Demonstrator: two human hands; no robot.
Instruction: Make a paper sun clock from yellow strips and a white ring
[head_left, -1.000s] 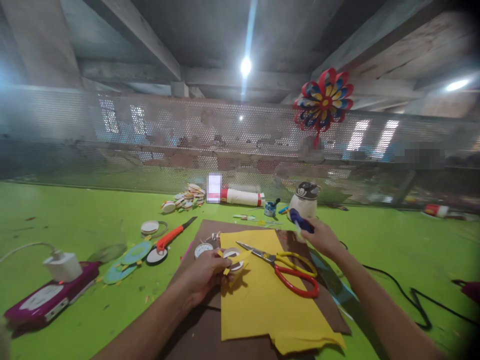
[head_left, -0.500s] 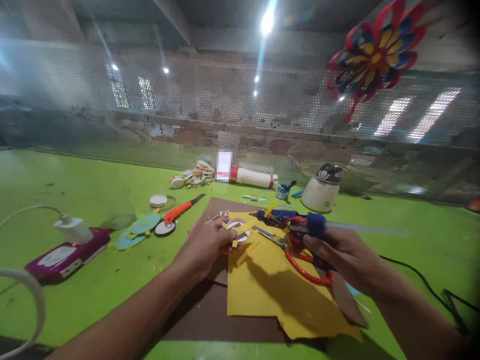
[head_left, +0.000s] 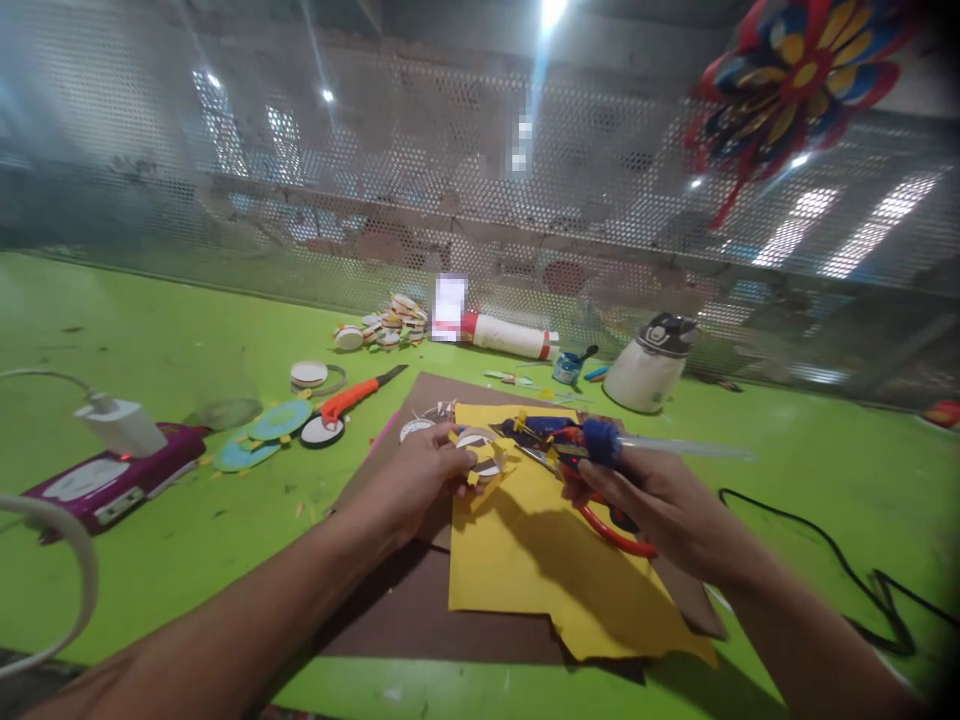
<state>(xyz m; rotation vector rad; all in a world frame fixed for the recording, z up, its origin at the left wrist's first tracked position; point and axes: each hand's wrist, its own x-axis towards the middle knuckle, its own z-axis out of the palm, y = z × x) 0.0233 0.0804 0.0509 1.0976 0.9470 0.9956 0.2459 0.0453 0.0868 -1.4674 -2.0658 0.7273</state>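
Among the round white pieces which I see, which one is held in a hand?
The rightmost white piece, pinched in the left hand over the yellow sheet. The other round ones lie farther left, unheld.

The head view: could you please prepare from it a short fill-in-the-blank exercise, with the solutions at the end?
1. The left hand holds a small round piece above a sheet coloured ____.
2. The right hand grips a glue gun, its tip pointing toward the ____ hand.
3. The white jug stands to the ____ of the blue jar.
Missing words: yellow; left; right.
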